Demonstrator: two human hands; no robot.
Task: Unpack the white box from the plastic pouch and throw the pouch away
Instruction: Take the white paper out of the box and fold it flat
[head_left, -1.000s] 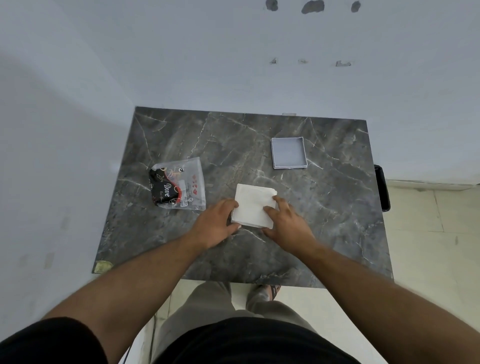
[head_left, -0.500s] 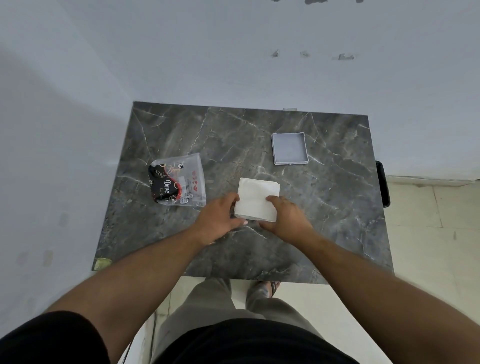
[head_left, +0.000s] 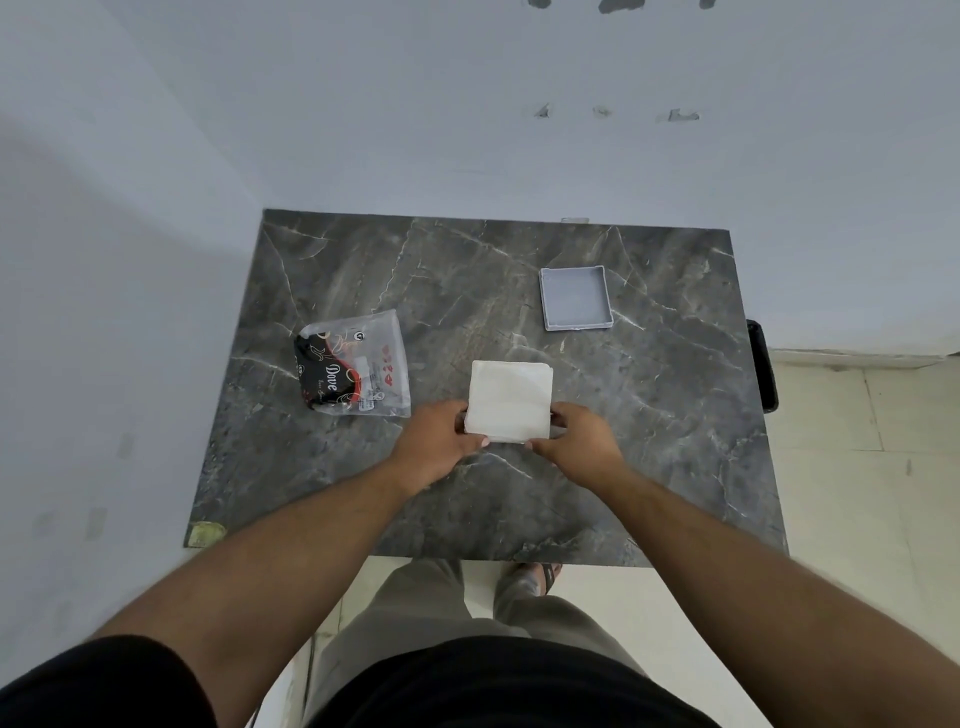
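White box in its plastic pouch (head_left: 509, 401) lies flat mid-table (head_left: 649, 467). Left hand (head_left: 436, 447) and right hand (head_left: 576, 439) pinch its near corners, fingers curled onto the edges, thumbs on the near side. Whether it is lifted off the top cannot be told. Risks: thin film slips from the fingertips, or tears unevenly if pulled apart hard; box could drop out and slide. Clear packet marked Dove (head_left: 356, 366) just left could get knocked by the left wrist. Grey tray (head_left: 574, 298) sits well apart
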